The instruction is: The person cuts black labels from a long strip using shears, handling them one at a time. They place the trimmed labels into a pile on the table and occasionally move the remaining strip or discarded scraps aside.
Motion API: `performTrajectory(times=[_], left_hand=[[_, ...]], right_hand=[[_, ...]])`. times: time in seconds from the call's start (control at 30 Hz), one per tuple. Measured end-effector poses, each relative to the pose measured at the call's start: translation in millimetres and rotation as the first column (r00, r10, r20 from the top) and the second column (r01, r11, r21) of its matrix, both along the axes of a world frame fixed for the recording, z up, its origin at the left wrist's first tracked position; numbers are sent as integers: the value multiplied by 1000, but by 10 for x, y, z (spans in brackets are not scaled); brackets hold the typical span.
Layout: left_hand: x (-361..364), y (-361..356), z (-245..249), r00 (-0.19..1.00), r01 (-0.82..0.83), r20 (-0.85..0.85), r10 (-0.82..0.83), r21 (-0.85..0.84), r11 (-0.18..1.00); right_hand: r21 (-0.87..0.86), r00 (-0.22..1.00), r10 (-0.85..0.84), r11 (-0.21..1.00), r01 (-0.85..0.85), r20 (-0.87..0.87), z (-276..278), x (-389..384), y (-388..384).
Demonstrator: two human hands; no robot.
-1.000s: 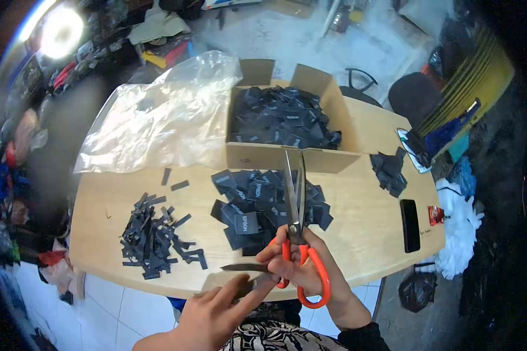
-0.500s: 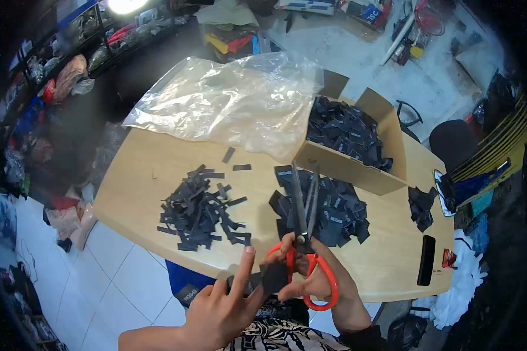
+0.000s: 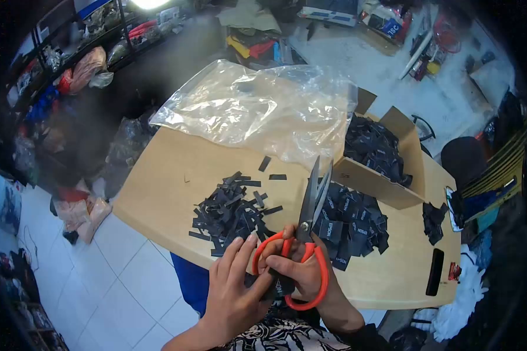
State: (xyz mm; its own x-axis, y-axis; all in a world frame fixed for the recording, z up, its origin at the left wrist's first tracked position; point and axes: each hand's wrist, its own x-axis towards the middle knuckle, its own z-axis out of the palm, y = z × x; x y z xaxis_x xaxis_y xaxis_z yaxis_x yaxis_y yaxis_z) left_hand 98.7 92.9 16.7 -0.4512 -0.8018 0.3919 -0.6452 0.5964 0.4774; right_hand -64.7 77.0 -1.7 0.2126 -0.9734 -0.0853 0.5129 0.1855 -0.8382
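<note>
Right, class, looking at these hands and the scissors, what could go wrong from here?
The scissors are parted in the right hand, with the left hand close by; turning them might nick a finger.
The left hand is also near the loose strips, so it could brush some off the table.
The label at the hands might slip and drop.

The scissor blades point(image 3: 310, 194) are metal (handles point(image 3: 324, 275) smooth plastic), the labels point(image 3: 355, 225) matt.

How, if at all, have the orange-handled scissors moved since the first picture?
Yes, the orange-handled scissors moved left against the cardboard box: they overlapped its front then; now they lie left of it.
</note>
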Motion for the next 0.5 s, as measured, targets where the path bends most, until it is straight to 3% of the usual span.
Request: performTrajectory(times=[0.17, 0.27, 0.37, 0.5], left_hand=[[44, -71, -94, 998, -42, -62, 33, -157, 987], [114, -65, -25, 1000, -12, 22, 19, -257, 966], [215, -88, 22, 997, -24, 67, 45, -295, 955], [322, -74, 71, 992, 25, 122, 27, -402, 915]], right_hand=[[-18, 1000, -10, 1000, 10, 0, 4, -14, 24], [-168, 995, -84, 983, 72, -61, 30, -81, 79], [-221, 905, -139, 974, 51, -403, 136, -127, 150], [-94, 928, -126, 991, 99, -350, 242, 6, 190]])
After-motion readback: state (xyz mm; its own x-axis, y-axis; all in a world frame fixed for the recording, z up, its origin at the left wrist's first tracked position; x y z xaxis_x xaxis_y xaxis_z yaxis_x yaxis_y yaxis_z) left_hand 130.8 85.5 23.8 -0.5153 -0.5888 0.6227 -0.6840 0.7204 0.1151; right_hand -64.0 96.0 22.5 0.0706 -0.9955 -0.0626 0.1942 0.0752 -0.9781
